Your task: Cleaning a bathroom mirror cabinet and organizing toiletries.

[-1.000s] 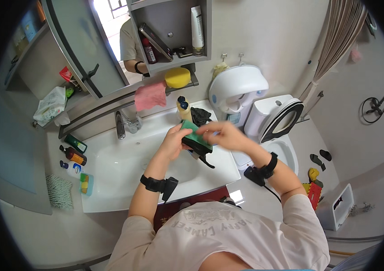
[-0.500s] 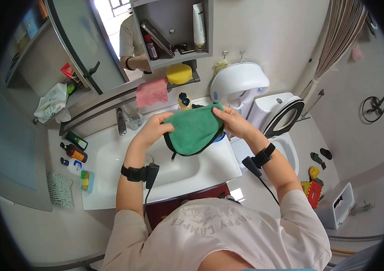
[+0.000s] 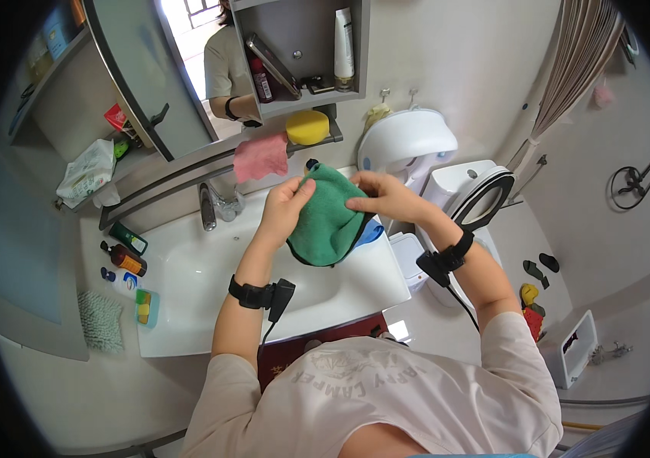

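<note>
A green cloth (image 3: 326, 221) with a dark edging hangs between my hands above the right part of the white washbasin (image 3: 187, 275). My left hand (image 3: 285, 206) is closed on the cloth's left upper edge, thumb on top. At its right side my right hand (image 3: 382, 197) pinches it, thumb across the front and the other fingers partly behind it. Folds run down the cloth's middle. Just right of it a blue item (image 3: 371, 233) shows on the basin's rim, partly covered. A dark bottle top (image 3: 311, 164) peeks out behind the cloth.
A chrome tap (image 3: 207, 206) stands at the basin's back. A pink cloth (image 3: 261, 156) and a yellow sponge (image 3: 307, 128) are on the rail shelf. Several bottles (image 3: 123, 259) line the left side. To the right is a toilet (image 3: 485, 200) with its lid up.
My hands have come closer together, the left moving right. The cloth, spread wide before, is now narrower and gathered. More of the blue item shows.
</note>
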